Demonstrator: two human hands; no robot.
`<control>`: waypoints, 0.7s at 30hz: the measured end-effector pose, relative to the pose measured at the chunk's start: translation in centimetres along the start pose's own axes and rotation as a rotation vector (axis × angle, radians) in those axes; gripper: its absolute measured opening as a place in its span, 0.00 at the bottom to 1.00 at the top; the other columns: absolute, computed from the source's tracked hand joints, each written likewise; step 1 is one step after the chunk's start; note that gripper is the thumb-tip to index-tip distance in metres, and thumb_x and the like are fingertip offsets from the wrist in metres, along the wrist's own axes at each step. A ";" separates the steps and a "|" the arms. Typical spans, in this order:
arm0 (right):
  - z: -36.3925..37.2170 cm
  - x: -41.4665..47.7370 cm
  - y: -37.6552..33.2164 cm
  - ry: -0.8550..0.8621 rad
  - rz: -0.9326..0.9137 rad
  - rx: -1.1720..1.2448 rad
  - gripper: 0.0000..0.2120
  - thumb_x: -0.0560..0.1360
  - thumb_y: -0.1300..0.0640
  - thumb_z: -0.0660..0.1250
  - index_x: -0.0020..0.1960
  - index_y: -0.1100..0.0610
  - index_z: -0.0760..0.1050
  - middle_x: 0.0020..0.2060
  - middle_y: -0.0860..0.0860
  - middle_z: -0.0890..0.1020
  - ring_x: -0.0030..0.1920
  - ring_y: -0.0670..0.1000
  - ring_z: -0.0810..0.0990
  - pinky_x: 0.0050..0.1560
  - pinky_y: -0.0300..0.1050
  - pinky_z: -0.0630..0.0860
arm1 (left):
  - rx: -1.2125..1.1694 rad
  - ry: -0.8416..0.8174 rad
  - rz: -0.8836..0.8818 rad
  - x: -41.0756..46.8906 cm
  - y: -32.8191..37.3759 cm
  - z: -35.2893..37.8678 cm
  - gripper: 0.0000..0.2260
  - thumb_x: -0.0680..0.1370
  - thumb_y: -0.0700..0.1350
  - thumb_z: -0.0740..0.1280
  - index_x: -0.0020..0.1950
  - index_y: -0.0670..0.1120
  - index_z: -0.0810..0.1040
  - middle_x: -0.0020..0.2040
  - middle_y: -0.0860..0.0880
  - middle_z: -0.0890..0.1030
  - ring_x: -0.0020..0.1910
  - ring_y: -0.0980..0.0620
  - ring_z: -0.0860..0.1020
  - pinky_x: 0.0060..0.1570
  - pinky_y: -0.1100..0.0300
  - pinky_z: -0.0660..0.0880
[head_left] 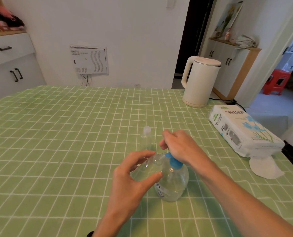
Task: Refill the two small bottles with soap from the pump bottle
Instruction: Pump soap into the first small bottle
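Note:
A clear pump bottle (174, 183) with a blue pump head (175, 162) stands on the green checked tablecloth (56, 142). My right hand (178, 147) rests on top of the pump head, fingers curled over it. My left hand (135, 175) holds a small clear bottle (150, 165) tilted against the pump, its open neck near the blue nozzle. A second small clear bottle (146, 139) with a cap stands upright just behind, apart from both hands.
A white electric kettle (199, 81) stands at the back right with its cord trailing off the table. A pack of tissue paper (243, 129) lies at the right edge, a loose tissue (265, 168) in front of it. White cabinets stand left and right.

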State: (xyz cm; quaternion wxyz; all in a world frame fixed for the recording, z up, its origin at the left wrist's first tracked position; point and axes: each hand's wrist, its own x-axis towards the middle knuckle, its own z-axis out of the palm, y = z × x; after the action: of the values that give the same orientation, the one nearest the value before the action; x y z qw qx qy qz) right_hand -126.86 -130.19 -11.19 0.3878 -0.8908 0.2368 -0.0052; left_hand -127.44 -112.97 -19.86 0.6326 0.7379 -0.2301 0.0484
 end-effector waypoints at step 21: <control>0.1 -0.2 0.0 0.025 0.014 -0.037 0.26 0.85 0.46 0.54 0.57 0.64 0.84 0.55 0.59 0.88 0.59 0.61 0.85 0.65 0.62 0.79 | -0.006 0.009 -0.005 0.1 -0.1 -0.1 0.21 0.67 0.48 0.82 0.58 0.62 0.84 0.56 0.59 0.87 0.59 0.52 0.84 0.65 0.46 0.78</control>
State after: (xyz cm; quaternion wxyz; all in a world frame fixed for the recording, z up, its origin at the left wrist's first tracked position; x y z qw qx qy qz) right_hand -126.99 -130.04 -11.23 0.3681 -0.8961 0.2478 -0.0095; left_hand -127.29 -112.91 -19.91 0.6359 0.7365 -0.2254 0.0496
